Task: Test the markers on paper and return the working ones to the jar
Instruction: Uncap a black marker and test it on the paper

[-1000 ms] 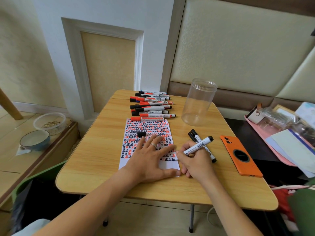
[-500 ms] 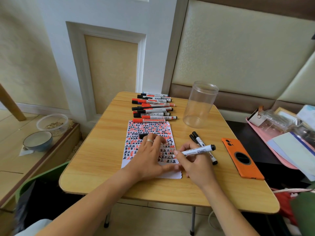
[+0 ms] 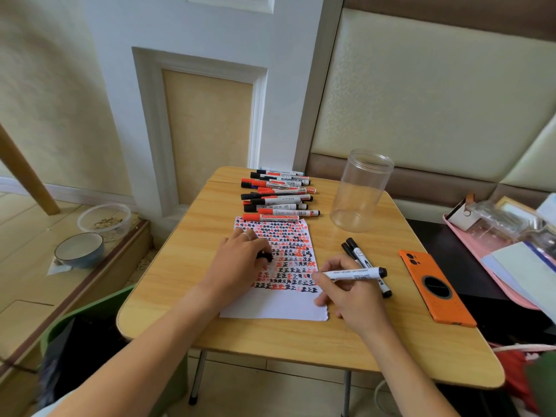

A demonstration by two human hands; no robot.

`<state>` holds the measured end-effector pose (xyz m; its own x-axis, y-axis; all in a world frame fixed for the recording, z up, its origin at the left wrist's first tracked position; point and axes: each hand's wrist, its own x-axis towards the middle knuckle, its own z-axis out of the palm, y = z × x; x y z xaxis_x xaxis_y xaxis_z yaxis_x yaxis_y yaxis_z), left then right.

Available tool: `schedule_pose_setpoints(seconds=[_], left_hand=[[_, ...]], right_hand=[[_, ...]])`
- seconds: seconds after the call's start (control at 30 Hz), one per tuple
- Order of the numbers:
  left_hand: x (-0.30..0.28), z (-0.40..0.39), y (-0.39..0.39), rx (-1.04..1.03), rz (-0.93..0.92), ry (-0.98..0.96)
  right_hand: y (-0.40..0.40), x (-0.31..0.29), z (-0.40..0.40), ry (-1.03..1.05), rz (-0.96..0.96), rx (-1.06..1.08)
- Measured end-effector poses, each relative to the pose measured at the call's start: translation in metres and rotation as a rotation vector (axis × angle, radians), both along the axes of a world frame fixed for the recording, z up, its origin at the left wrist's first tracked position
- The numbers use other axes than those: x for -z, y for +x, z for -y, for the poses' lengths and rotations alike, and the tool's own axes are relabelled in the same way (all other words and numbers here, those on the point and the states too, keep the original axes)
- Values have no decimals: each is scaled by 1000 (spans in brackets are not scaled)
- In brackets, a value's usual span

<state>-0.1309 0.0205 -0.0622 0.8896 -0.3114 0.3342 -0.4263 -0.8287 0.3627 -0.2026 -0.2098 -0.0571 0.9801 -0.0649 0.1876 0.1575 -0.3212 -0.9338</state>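
On the wooden bench, right at centre, the left hand sits over the sheet of paper, fingers curled down around a small black cap. Only a sliver of that cap peeks out beneath the knuckles, the rest is covered. The right hand grips a white-barrelled marker, thumb and fingers clamped round it. The writing tip is buried behind the fingers, so whether it touches the paper I cannot tell; the black butt end points off to the right.

Now the paper: the upper stretch is packed with rows of red and black test marks, the lower strip is plain white, and the left hand hides part of its left side. Beyond its far edge lies a row of markers, red-capped and black-capped, stacked so tightly that a count is hard to make and the barrel print is unreadable. Two black markers lie just right of the sheet, their lower lengths crossed by the held marker and the right hand. The clear jar stands upright toward the far right of the bench, open-topped, nothing showing inside. An orange phone lies face down near the right edge. Off right, a pink tray is cut by the frame.
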Motion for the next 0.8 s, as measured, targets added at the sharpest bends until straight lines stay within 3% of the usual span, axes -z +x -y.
schedule_pose_setpoints(seconds=[0.17, 0.3, 0.63, 0.8], left_hand=[[-1, 9, -11, 180, -77, -186], [-3, 15, -17, 258, -41, -222], [-4, 27, -28, 371, -12, -302], [-7, 28, -29, 467, -140, -416]], right_hand=[[1, -1, 2, 23, 110, -69], [0, 2, 3, 65, 160, -94], [2, 6, 4, 117, 123, -182], [3, 3, 6, 114, 134, -190]])
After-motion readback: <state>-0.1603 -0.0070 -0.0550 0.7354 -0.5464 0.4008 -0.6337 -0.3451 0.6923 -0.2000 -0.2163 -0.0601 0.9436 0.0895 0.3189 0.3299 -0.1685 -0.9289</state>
